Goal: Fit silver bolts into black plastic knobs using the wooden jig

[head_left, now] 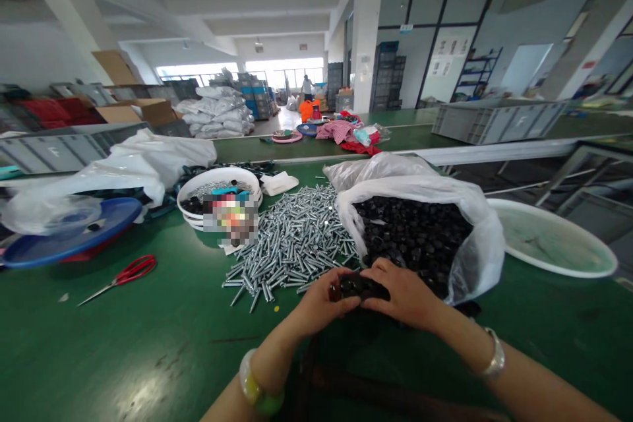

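One blue tray (pixel 121 216) at far left, under a crumpled clear plastic bag (pixel 52 211). Across the green tabletop (pixel 44 336) to red-handled scissors (pixel 117 279), tips aimed near left. On to stacked white round tubs (pixel 190 213), loaded with mixed bits, partly pixelated. And now a big heap of metal screws (pixel 297 237), spread loose right beside the tubs. Straight to the left hand (pixel 324 300), green-and-yellow bangle (pixel 251 379) at the wrist, with fingers curled on small black pieces (pixel 362 285). Gripping the same dark cluster from the other side, the right hand (pixel 403 293), with fingers bent close over it, in front of a white plastic sack (pixel 477 270) full of black parts (pixel 415 227). Then a silver bangle (pixel 494 356), and finally a white oval tray (pixel 558 254), far right.
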Demonstrator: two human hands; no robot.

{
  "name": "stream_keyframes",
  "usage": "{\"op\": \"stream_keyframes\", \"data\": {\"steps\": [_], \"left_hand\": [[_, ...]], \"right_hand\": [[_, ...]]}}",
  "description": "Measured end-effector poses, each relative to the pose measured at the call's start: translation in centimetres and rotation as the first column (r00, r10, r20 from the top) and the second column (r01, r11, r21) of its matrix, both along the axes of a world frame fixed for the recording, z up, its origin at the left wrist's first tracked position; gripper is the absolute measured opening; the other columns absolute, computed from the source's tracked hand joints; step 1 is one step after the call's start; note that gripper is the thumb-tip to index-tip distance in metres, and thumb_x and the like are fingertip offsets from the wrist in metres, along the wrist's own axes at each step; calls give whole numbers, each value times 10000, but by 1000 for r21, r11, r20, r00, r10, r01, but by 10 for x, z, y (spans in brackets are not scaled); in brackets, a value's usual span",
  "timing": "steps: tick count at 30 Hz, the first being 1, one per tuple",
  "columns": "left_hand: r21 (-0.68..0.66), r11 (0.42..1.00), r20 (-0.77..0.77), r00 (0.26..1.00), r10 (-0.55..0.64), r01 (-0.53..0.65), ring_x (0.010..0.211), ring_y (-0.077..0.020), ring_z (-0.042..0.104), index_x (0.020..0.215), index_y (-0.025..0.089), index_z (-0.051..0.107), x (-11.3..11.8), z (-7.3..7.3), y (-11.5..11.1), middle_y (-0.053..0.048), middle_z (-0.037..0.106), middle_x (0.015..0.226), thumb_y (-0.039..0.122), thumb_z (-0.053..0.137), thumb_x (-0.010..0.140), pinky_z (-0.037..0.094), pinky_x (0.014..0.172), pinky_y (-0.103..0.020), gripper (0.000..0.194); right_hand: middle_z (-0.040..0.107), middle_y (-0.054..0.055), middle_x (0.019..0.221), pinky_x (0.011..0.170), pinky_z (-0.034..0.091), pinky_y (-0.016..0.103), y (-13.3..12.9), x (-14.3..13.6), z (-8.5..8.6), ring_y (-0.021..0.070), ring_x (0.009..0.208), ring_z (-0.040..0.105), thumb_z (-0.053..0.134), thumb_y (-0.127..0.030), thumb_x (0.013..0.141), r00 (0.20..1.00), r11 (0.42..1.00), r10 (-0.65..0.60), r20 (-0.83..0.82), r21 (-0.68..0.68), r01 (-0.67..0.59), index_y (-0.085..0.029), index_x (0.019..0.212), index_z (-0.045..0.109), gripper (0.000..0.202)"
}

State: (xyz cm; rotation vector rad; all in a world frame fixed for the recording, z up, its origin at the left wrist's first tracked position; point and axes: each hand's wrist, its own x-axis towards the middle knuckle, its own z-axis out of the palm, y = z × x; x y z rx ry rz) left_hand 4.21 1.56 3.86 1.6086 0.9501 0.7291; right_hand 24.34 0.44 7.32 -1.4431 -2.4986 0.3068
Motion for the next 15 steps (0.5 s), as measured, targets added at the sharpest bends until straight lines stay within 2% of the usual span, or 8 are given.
{"op": "stream_keyframes", "data": {"steps": [3, 5, 10, 15], "left_hand": [[267, 963, -225, 971, 78, -16, 714, -164, 529, 1020, 224, 627, 8, 3, 6, -33, 579, 824, 366, 635, 710, 435, 647, -279, 341], [362, 932, -325, 937, 126, 0, 749, -187, 536, 971, 242, 659, 12, 7, 10, -33, 582, 804, 353, 639, 705, 424, 677, -293, 290], [436, 896, -422, 898, 124, 81, 786, -194, 551, 974, 246, 649, 16, 16, 14, -32, 567, 840, 329, 637, 713, 424, 726, -296, 274], [455, 886, -423, 897, 130, 86, 822, -204, 553, 1002, 214, 609, 17, 16, 10, -49, 558, 889, 322, 606, 753, 430, 748, -310, 272]], "right_hand": [[533, 52, 916, 739, 467, 308, 7, 1, 3, 181, 809, 579, 544, -416, 806, 996, 996, 83, 26, -30, -83, -210, 1035, 600, 313], [535, 48, 921, 747, 461, 285, 10, 7, 4, 167, 826, 574, 523, -360, 833, 992, 992, 124, 6, -40, -123, -208, 1005, 603, 243], [537, 74, 974, 732, 473, 291, 11, 18, -1, 168, 822, 581, 488, -208, 844, 986, 989, 144, 86, -36, -141, -191, 1046, 564, 216], [565, 88, 952, 713, 485, 308, 6, 18, -3, 188, 814, 591, 451, -173, 846, 979, 985, 147, 143, 71, -158, -174, 1058, 540, 230]]}}
